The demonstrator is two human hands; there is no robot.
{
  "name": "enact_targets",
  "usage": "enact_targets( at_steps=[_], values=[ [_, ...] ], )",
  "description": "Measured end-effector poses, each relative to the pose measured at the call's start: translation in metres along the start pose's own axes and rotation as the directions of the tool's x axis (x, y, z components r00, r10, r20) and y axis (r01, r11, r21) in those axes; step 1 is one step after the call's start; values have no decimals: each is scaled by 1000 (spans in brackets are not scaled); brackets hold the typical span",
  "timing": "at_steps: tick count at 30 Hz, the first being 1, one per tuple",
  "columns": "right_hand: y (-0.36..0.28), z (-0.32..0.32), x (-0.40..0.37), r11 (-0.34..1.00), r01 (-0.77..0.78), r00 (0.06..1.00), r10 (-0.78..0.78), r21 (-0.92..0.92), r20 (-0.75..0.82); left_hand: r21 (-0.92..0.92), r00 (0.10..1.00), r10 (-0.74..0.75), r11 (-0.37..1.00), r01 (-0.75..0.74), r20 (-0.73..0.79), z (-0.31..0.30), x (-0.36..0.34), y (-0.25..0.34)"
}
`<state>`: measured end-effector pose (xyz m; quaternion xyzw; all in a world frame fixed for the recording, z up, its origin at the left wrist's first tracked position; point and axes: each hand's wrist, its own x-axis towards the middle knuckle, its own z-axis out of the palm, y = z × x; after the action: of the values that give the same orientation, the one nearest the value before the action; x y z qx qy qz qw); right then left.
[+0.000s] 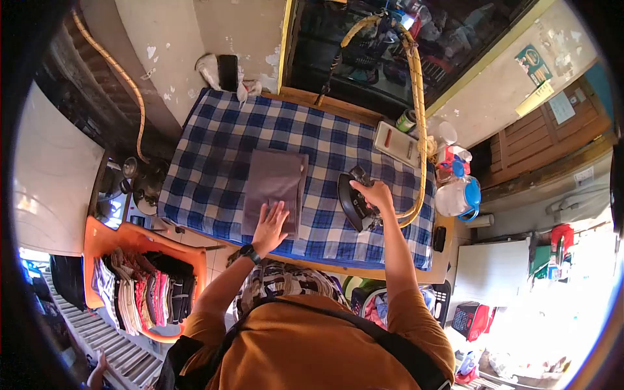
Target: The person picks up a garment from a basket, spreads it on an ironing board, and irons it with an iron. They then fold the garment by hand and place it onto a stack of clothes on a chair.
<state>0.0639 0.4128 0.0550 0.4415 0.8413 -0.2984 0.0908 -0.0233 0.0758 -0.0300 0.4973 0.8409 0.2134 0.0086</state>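
Observation:
A folded dark grey cloth (274, 182) lies on the blue and white checked cloth (214, 143) that covers the table. My left hand (270, 227) rests with its fingers spread on the lower part of the grey cloth. To the right of it, my right hand (375, 197) is wrapped round the handle of a black iron (353, 203). The iron is on the checked cloth, apart from the grey cloth. A yellow wrapped cord (419, 117) arches from above the table down to the iron's right side.
At the table's back right are a pale tray-like case (396, 144), a green can (406, 120) and a blue-lidded jar (457, 196). An orange chair (93, 260) with folded clothes (146, 292) stands lower left. A laundry basket (443, 302) is under the right front edge.

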Motion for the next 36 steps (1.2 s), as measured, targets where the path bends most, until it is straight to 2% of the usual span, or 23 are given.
enact_targets(
  at_steps=[1,3,4,7,8,10,11,12,16,17,18,19,20,22,23,25,26,29,31,32,34,35,36],
  values=[
    [-5,-3,-4,999,20,1000,-19,26,-7,1,1000,1,1000,-1,-2,2,-1,-1],
    [-9,-5,-4,998,44,999,-43,48,-6,182,999,-10,983,2,41,4,-6,-6],
    [-7,-4,-3,998,40,999,-39,50,-14,182,998,-29,983,19,50,7,-10,-8],
    [-18,-1,-9,1000,11,999,-12,-27,-39,36,992,123,992,-122,-31,11,-20,-19],
    [-19,4,-12,999,20,997,-17,38,-78,27,995,99,995,-98,-31,2,-30,-23],
    [-39,14,-28,999,47,995,-48,-17,-83,32,996,76,997,-74,-48,-11,-44,-36],
    [-50,17,-40,995,95,992,-98,-36,-79,126,999,19,992,-15,-35,-13,-58,-50],
    [-62,17,-50,987,157,987,-157,-18,-27,219,999,-34,975,38,-24,-15,-71,-62],
    [-119,40,-83,909,415,907,-410,-43,91,269,999,-46,962,46,-6,-31,-116,-94],
    [-139,50,-98,891,424,904,-408,-164,124,243,982,-186,952,187,-24,-37,-124,-98],
    [-157,57,-110,894,439,871,-399,-90,286,213,944,-326,921,327,-39,-41,-130,-102],
    [-168,80,-115,846,488,855,-412,-217,316,213,945,-325,922,325,-37,-44,-135,-108],
    [-170,107,-118,738,631,764,-539,-238,354,176,907,-385,894,412,-171,-47,-140,-114],
    [-178,150,-125,618,761,625,-619,-196,477,99,817,-449,853,513,-361,-52,-144,-120],
    [-189,152,-130,595,782,597,-628,-186,499,95,814,-455,850,518,-362,-51,-143,-121],
    [-199,162,-125,592,794,587,-686,-140,430,5,736,-455,849,528,-502,-49,-140,-123],
    [-209,157,-120,627,763,629,-666,-155,402,3,734,-455,849,529,-504,-46,-136,-124],
    [-236,139,-84,725,630,771,-539,-278,340,19,846,-306,937,349,-437,-40,-123,-108],
    [-237,124,-51,810,530,845,-482,-251,229,56,926,-119,987,148,-359,-37,-103,-92],
    [-234,111,-39,850,486,860,-426,-201,280,65,947,-15,997,38,-322,-29,-96,-85],
    [-208,93,-29,802,489,856,-517,-344,10,120,955,154,985,-127,-255,-3,-83,-68],
    [-199,72,-34,853,453,886,-464,-259,18,116,954,148,986,-121,-261,1,-76,-57],
    [-188,50,-35,898,405,913,-406,-173,28,95,969,188,980,-174,-160,1,-67,-45]
  ],
)
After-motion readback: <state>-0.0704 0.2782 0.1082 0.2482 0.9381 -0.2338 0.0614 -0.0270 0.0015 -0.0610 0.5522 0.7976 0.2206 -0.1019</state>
